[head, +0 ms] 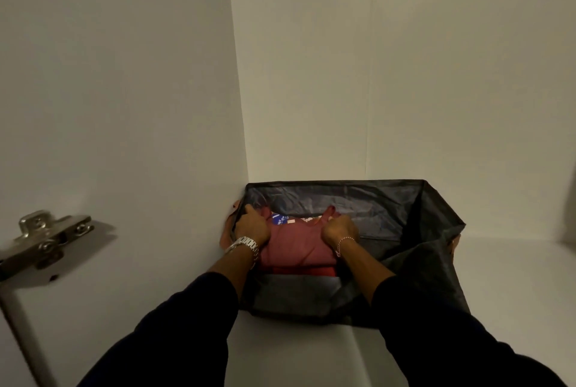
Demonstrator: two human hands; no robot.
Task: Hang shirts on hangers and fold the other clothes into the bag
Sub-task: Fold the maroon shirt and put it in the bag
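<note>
I log both arms reaching forward into the dark bag [436,218]: left hand [252,226] and right hand [339,232], fingers curled, gripping the folded red garment [296,246] lying inside it.

left hand [252,226] and right hand [339,232] grip folded red garment [296,243] | inside dark bag [405,218] | on white shelf [514,277]

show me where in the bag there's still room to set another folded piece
Free: the right half of the dark bag, between the right hand and the bag's right wall, shows only bare lining. Crowded: the left half, where the folded pink garment lies under both hands, the left hand against the left wall.
</note>
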